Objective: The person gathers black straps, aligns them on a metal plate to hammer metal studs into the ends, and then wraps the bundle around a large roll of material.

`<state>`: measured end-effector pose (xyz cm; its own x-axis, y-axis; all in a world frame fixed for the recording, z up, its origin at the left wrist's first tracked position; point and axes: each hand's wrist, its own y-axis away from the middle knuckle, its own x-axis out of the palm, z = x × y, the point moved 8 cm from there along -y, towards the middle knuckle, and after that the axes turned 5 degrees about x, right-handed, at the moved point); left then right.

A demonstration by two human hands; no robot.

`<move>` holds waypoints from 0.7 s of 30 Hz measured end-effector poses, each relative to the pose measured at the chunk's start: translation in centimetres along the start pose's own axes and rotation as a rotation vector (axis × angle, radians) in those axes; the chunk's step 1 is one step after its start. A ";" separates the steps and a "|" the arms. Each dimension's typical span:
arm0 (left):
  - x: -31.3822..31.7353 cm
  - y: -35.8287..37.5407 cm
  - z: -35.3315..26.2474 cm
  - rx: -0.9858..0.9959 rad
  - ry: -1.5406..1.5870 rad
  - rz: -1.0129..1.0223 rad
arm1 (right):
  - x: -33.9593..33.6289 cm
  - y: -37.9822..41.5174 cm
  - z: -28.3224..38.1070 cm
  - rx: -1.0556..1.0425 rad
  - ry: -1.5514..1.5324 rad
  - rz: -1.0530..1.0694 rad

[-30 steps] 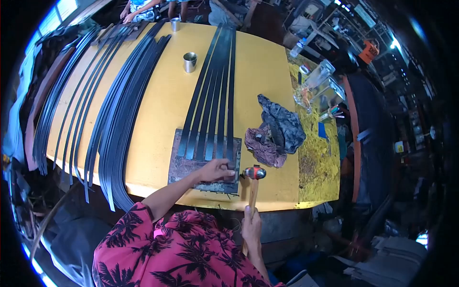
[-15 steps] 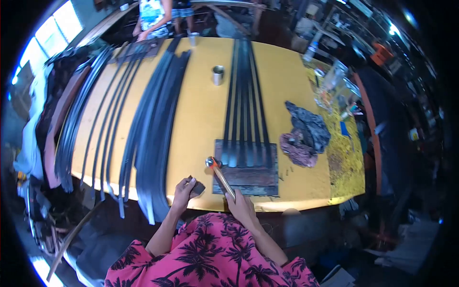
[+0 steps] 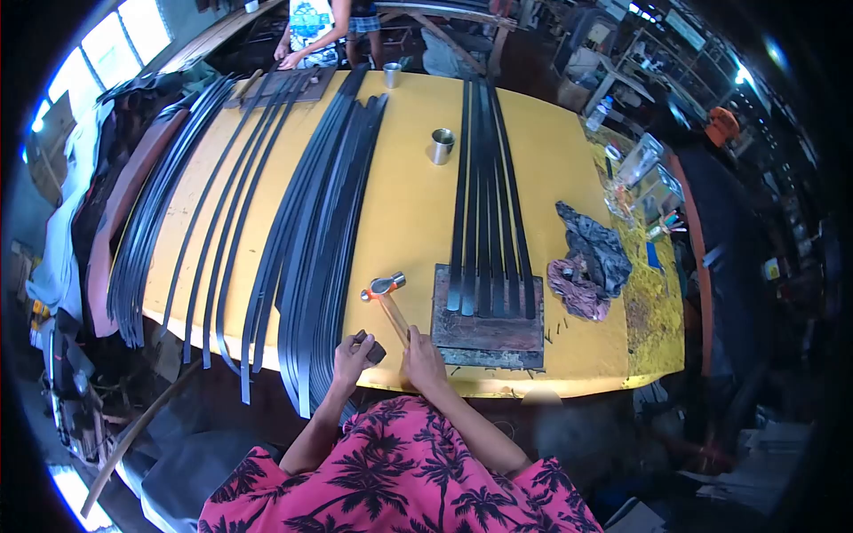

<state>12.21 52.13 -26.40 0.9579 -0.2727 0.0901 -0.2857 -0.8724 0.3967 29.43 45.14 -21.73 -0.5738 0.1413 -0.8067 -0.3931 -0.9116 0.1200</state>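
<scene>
My left hand [image 3: 352, 362] is closed around a small dark block [image 3: 377, 354] near the front edge of the table. Just right of it, my right hand [image 3: 425, 364] grips the wooden handle of a ball-peen hammer [image 3: 394, 313]. The hammer's metal head, with an orange band, points away from me over the yellow tabletop [image 3: 400, 213]. To the right of the hammer lies a worn dark board [image 3: 487, 336]. Several long black strips [image 3: 484, 195] run side by side down the table, their near ends resting on that board.
A thick bundle of black strips [image 3: 311, 249] and more loose strips [image 3: 209, 222] hang over the near edge at left. Metal cups [image 3: 442, 147] stand mid-table. Crumpled dark cloths [image 3: 591, 262] lie at right. Across the table, a person [image 3: 313, 34] works at another board [image 3: 293, 89].
The hammer has shifted left, off the board's corner, and its head has turned more sideways. My hands have drawn closer together. The whole view has swung slightly.
</scene>
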 end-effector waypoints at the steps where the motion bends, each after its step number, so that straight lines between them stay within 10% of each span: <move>1: -0.1 0.0 0.3 -0.022 -0.009 -0.021 | 0.0 0.2 0.1 -0.033 -0.011 0.013; 5: 1.8 0.5 -0.5 -0.018 0.039 0.055 | -2.2 1.2 0.8 -0.126 -0.114 -0.164; 9: 3.7 1.4 -1.7 -0.094 0.118 0.146 | 2.0 2.1 -1.3 0.311 -1.037 0.411; 12: 2.6 0.3 -2.1 0.140 -0.268 0.112 | -0.5 4.3 -4.4 0.281 -0.932 0.428; 14: 2.3 0.6 -4.2 0.222 -0.529 0.029 | -4.1 6.0 -6.1 0.080 -0.225 0.436; 21: 1.2 -2.2 -0.8 0.159 -0.781 0.107 | -18.4 -4.3 -14.7 0.377 -0.239 -0.168</move>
<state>13.98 54.02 -26.42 0.6441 -0.5122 -0.5681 -0.4323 -0.8565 0.2820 52.25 40.80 -15.88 -0.6116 0.3999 -0.6826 -0.7028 -0.6709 0.2367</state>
